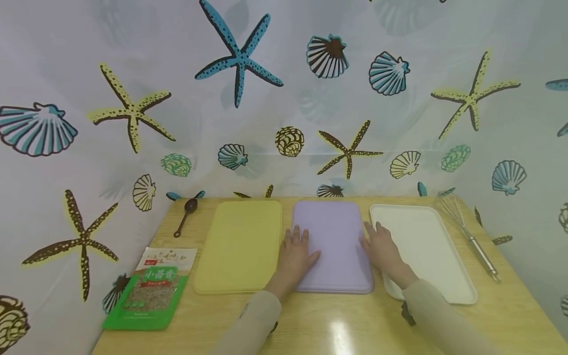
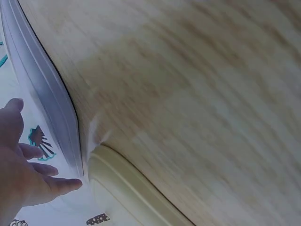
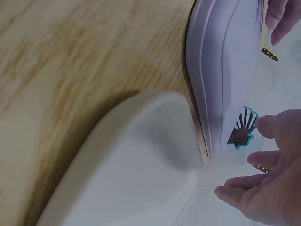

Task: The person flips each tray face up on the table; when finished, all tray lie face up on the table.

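A flat purple tray (image 1: 330, 249) with rounded corners and a stepped edge lies in the middle of the table. My left hand (image 1: 295, 254) is over its left edge, fingers spread and thumb reaching inward. At the opposite edge is my right hand (image 1: 382, 249), fingers loosely extended between the purple tray and a white tray (image 1: 428, 251). The wrist views show the left fingers (image 2: 44, 181) and the right fingers (image 3: 249, 181) around the purple tray, holding nothing. Left of it lies a flat yellow tray (image 1: 241, 246). The white one shows a raised rim and hollow inside.
A dark spoon (image 1: 186, 212) lies at the back left, above a green spice packet (image 1: 151, 291). To the right of the white tray is a wire whisk (image 1: 470, 239). A white curtain (image 1: 275, 39) printed with starfish and shells surrounds the wooden table (image 1: 319, 320).
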### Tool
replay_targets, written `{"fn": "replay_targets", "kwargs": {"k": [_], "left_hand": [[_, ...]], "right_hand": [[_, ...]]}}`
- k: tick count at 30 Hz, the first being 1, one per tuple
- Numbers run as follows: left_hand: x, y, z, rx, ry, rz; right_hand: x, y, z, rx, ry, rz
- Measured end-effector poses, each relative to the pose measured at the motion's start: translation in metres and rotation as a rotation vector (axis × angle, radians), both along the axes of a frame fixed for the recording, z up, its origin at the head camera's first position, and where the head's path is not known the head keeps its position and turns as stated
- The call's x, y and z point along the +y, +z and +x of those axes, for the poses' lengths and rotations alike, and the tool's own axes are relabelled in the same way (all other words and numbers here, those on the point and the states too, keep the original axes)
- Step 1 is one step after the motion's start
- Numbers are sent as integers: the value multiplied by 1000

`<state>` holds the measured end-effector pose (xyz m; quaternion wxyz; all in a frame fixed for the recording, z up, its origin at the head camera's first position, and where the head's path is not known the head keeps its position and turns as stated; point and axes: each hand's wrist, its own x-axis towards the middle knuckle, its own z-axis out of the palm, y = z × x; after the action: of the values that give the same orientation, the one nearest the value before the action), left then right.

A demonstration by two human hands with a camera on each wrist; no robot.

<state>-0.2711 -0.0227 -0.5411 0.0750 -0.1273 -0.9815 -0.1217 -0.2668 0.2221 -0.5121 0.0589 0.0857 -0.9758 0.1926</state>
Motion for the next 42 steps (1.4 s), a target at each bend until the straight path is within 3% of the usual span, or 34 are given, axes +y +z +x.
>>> {"fn": "replay_targets", "kwargs": {"k": [9,19,26,42], "left_hand": [[-6,-1,-1,-95,-4,-32],[-6,11,-3,-242,2,73],[-4,18,-3,-298,15,140],[-1,17,-1,-316,45,192]], "right_hand": [[-18,-7,-3,-99,-6,10],[-24,-21,-4,-79,39,47],[-25,-16,-6,-31,41,46],[-19,-8,-6,-172,-73,-272]]}}
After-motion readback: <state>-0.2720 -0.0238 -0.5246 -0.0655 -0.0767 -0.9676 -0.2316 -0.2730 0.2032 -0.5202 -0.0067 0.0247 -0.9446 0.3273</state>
